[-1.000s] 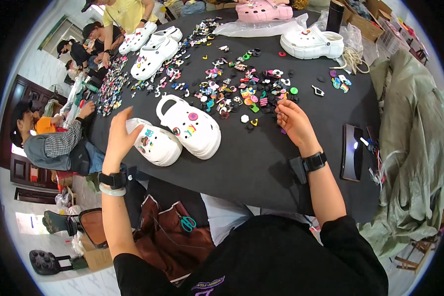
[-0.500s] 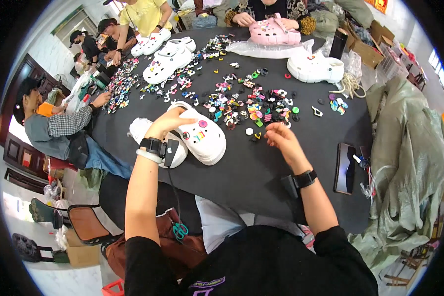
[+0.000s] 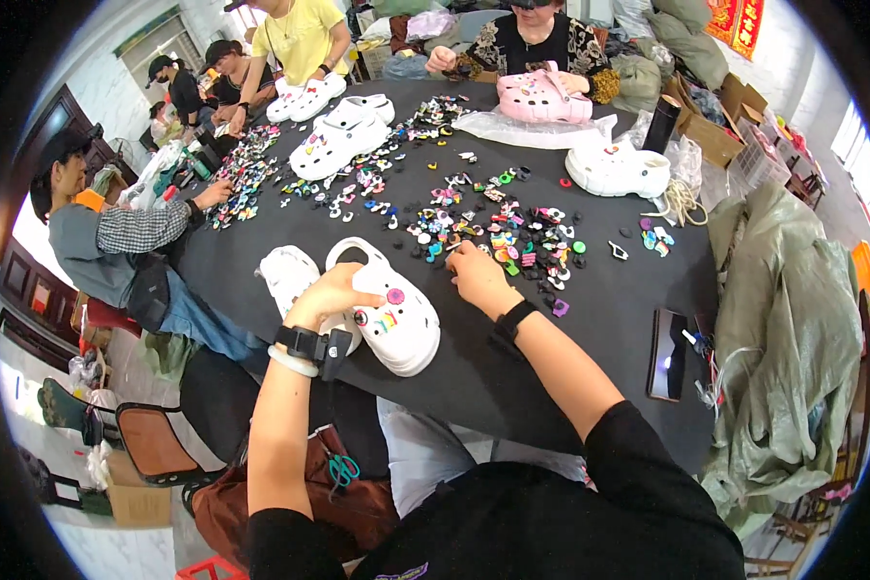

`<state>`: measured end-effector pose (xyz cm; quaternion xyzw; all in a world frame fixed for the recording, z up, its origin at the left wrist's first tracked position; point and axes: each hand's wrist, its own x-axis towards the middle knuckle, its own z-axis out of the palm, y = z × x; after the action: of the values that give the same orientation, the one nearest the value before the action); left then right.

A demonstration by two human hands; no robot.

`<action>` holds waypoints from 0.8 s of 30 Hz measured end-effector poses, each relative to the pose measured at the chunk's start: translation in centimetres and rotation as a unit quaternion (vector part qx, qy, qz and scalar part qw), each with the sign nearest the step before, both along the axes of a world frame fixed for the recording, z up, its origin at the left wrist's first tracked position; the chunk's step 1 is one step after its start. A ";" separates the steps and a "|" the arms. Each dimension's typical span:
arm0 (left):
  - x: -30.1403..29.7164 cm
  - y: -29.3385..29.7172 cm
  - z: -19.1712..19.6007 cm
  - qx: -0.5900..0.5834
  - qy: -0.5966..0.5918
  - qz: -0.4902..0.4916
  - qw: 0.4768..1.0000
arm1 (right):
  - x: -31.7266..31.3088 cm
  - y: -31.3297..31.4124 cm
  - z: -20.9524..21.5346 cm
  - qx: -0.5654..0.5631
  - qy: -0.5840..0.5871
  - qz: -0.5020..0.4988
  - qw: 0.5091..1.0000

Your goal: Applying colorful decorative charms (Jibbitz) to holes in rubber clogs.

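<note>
Resting across the near clog [image 3: 404, 333], the left hand [image 3: 333, 293] stretches its thumb over the white upper, beside a pink charm [image 3: 394, 296]; whether its fingers grip the clog or only lie against it, I cannot tell. That clog stands on the black tabletop [image 3: 493, 391], toe toward the wearer, with a second clog [image 3: 286, 274] close on its left, partly covered by the left hand and wrist.

The right hand [image 3: 481, 278] is at the near left edge of a loose pile of charms [image 3: 512, 240], its fingers bent and pointing into the pieces; their tips are too small to make out, so I cannot tell whether they hold one. A black strap circles each wrist, and the left also wears a pale bangle [image 3: 293, 362].

Right of the pile lie a few blue charms [image 3: 658, 238], and nearer the wearer a dark phone [image 3: 667, 355]. Beyond the pile sit a white clog [image 3: 617, 171] with a cord [image 3: 684, 208] beside it, a black bottle [image 3: 661, 124] and a plastic sheet [image 3: 527, 129]. Across the tabletop, a co-worker has one hand [image 3: 578, 84] at a pink clog [image 3: 544, 101]. On the left, another person's hand [image 3: 215, 195] touches a second heap [image 3: 246, 174].
</note>
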<state>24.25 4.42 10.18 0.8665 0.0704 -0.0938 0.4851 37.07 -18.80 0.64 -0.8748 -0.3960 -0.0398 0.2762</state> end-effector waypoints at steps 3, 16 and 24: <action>-0.4 -0.2 -0.5 -0.042 -0.013 0.004 0.999 | 0.3 0.3 -0.4 0.023 0.044 -0.020 0.999; -0.1 -0.3 0.1 -0.027 -0.005 0.020 0.999 | -4.3 -2.5 5.6 0.482 0.452 0.188 0.726; 1.1 -0.3 0.0 -0.022 0.057 0.050 0.997 | -5.5 -1.1 3.2 0.480 0.517 0.088 0.704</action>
<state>25.39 4.13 10.17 0.8441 0.1390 -0.1208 0.5035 31.56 -19.95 3.86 -0.4688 -0.1934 0.2587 0.8221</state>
